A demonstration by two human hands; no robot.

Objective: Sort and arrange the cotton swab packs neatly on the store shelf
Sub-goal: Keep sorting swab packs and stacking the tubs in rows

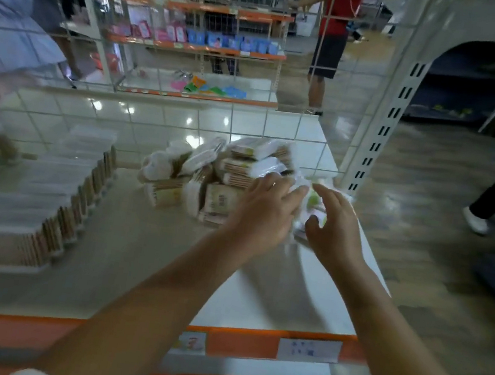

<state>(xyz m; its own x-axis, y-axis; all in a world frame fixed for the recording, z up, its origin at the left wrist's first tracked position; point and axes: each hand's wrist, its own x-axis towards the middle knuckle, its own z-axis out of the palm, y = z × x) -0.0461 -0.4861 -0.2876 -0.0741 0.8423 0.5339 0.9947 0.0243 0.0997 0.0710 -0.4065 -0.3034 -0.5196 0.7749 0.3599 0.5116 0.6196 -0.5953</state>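
We judge the task partly done: one neat row stands left of the loose heap on the shelf; the heap holds maybe a dozen packs, too blurred to count. Left hand lies flat on the heap; right hand, fingers half-curled, touches a clear pack at its right edge — grip unclear.

Head-height, forward-down, close over shelf

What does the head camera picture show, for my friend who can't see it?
Two hands, the left hand and right hand, reach into a messy pile of cotton swab packs on a white store shelf. A neat row of packs already stands to the left.
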